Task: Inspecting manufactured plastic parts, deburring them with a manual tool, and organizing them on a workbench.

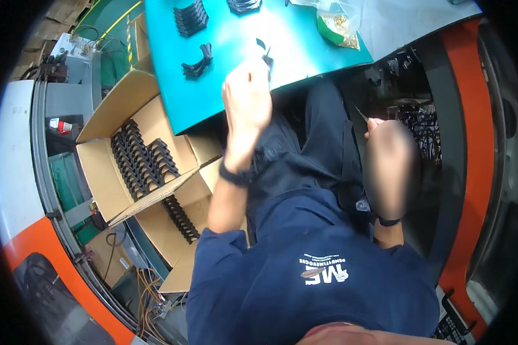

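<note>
My left hand (248,95) is over the near edge of the green-topped table, its fingers curled together around a black curved part (266,50) that sticks out past the fingertips. Left of it, another black curved part (198,61) lies by itself on the table. My right hand (390,144) is low on the right, beside my leg and off the table, and partly smeared. A thin pointed tool (360,113) juts from its closed fingertips; its exact kind is not clear.
Stacks of black curved parts (190,18) stand at the table's far side. A bag of small brass-coloured pieces (341,26) lies at the right. Open cardboard boxes (101,172) with rows of black parts stand on the left. Orange machine frames (476,115) flank me.
</note>
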`<action>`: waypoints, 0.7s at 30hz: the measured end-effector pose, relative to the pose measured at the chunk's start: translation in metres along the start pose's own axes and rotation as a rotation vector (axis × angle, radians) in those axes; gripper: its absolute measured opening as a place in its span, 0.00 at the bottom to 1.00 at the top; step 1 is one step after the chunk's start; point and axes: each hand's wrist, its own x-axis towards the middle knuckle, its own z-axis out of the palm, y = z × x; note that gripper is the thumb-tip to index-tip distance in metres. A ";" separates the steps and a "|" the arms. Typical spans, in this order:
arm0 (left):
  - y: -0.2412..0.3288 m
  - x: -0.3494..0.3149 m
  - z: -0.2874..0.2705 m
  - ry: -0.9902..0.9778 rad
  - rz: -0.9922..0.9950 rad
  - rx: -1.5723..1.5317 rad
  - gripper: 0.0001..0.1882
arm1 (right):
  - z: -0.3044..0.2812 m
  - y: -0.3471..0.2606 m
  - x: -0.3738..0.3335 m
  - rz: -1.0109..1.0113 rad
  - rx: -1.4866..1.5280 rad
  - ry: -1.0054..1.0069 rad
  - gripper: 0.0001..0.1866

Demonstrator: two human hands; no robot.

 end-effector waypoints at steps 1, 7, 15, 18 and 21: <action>-0.024 0.025 0.001 0.000 0.112 0.177 0.18 | -0.002 0.006 0.001 0.024 -0.015 -0.006 0.09; -0.102 0.145 0.019 -0.259 0.348 0.658 0.19 | -0.015 0.048 0.006 0.137 -0.080 -0.007 0.10; -0.129 0.198 0.046 -0.273 0.482 0.762 0.14 | -0.014 0.073 0.026 0.207 -0.094 -0.012 0.11; -0.128 0.201 0.047 -0.013 0.565 0.811 0.13 | -0.012 0.074 0.034 0.205 -0.083 -0.032 0.10; -0.126 0.195 0.047 0.136 0.537 0.760 0.14 | -0.010 0.076 0.037 0.196 -0.076 -0.045 0.10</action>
